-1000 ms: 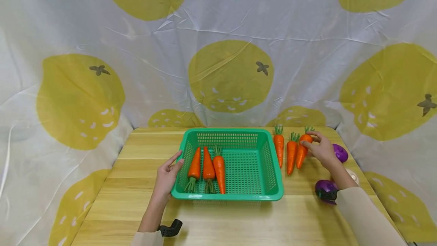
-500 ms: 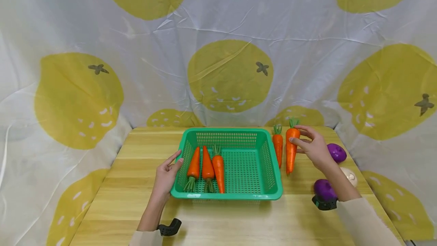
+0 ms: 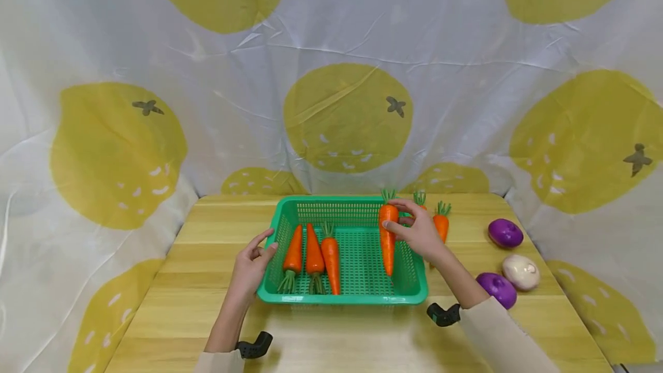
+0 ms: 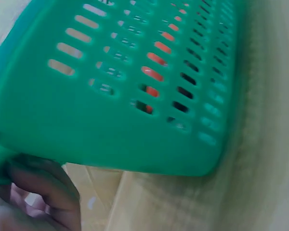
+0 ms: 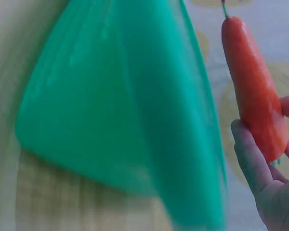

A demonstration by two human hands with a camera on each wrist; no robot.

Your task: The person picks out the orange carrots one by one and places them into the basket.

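My right hand (image 3: 420,233) pinches an orange carrot (image 3: 387,240) by its thick upper part, green stems up and point down, over the right side of a green plastic basket (image 3: 342,299). In the right wrist view, thumb and fingers press on either side of the carrot (image 5: 254,86), with the basket's wall (image 5: 86,120) close by. My left hand (image 3: 251,263) grips the basket's left rim, its fingers curled at the rim in the left wrist view. Inside the basket, to the left, lie three carrots (image 3: 314,255), two with stems toward me and one with stems away.
Two more carrots, one with its body showing (image 3: 441,226), lie right of the basket, partly hidden by the right hand. Farther right on the wooden table (image 3: 207,281) are two purple round vegetables (image 3: 505,233) and a whitish one (image 3: 521,272). A lemon-print cloth (image 3: 331,27) hangs behind.
The right hand took hold of the rightmost carrot, lifted it and carried it left across the other loose carrots to over the basket. The left hand has stayed on the rim.
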